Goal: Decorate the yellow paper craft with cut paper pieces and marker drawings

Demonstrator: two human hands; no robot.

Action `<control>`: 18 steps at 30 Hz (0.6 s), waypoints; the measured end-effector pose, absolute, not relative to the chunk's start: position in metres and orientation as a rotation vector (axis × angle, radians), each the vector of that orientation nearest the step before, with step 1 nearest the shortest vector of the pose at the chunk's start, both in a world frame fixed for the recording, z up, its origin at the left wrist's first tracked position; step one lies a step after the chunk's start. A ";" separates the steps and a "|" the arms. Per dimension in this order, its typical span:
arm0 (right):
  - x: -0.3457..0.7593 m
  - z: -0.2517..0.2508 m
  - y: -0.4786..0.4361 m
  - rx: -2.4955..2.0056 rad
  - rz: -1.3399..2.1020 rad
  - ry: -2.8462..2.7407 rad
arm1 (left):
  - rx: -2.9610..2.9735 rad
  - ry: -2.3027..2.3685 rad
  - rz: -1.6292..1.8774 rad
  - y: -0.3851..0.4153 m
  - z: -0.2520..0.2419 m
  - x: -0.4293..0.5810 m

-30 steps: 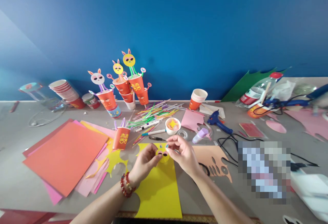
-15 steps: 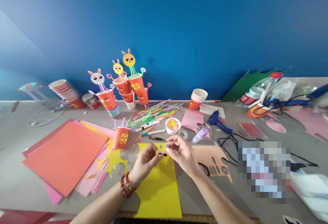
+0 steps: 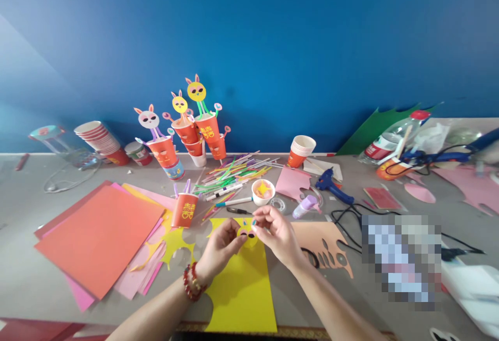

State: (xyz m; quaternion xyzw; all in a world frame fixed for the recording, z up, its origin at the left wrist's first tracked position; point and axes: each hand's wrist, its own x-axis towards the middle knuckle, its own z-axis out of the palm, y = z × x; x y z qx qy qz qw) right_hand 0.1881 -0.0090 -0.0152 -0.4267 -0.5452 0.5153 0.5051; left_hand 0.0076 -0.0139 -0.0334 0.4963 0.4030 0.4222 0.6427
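Observation:
A round yellow paper rabbit face [image 3: 249,242] with dark eyes and pink ears is held above a yellow sheet [image 3: 241,299] with cut-out edges. My left hand [image 3: 219,248] pinches the face by its left side, between thumb and fingers; red beads circle that wrist. At the upper right of the face, my right hand [image 3: 277,234] has thumb and forefinger closed around a small paper ear [image 3: 254,222]. Whether that ear is fixed to the face I cannot tell. Just beyond the hands lie a dark pen-like tool [image 3: 238,210] and a white paper cup [image 3: 263,191] holding paper pieces.
Coloured paper sheets [image 3: 101,237] lie at left, near a red cup [image 3: 185,210]. Rabbit-faced cups [image 3: 160,153] stand at the back beside loose sticks [image 3: 234,174]. A blue glue gun [image 3: 334,185], its black cable, and a peach sheet [image 3: 323,234] are at right.

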 end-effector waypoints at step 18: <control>0.189 -0.014 -0.009 -1.029 1.254 -1.316 | 1.115 0.929 0.965 -0.014 -0.030 0.008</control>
